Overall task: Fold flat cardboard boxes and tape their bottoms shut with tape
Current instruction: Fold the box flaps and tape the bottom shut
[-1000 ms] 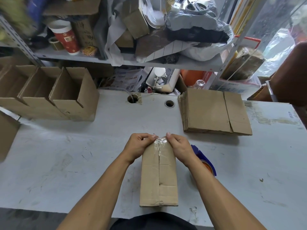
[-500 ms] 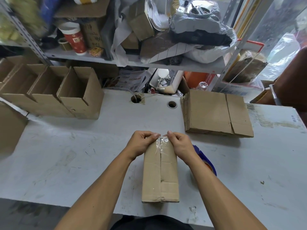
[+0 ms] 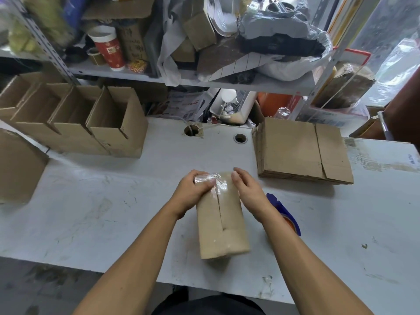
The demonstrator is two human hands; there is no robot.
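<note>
A small brown cardboard box (image 3: 221, 223) lies on the white table (image 3: 113, 212) in front of me, its flap seam facing up. Crinkled clear tape (image 3: 218, 185) covers the seam at the far end. My left hand (image 3: 193, 192) grips the far left corner of the box, fingers curled over the taped end. On the far right edge lies my right hand (image 3: 247, 192), its fingers nearly straight along the box's side. A blue tape dispenser (image 3: 284, 210) lies just right of the box, partly hidden by my right forearm.
A stack of flat cardboard boxes (image 3: 300, 151) sits at the back right. A row of several assembled open boxes (image 3: 113, 123) stands at the back left, and another box (image 3: 18, 164) at the left edge. A cluttered metal shelf (image 3: 204, 78) rises behind the table.
Both hands were pinching the tape at the box's far end. Now my left hand has slid over the far left corner, my right hand's fingers have straightened, and the box has turned slightly.
</note>
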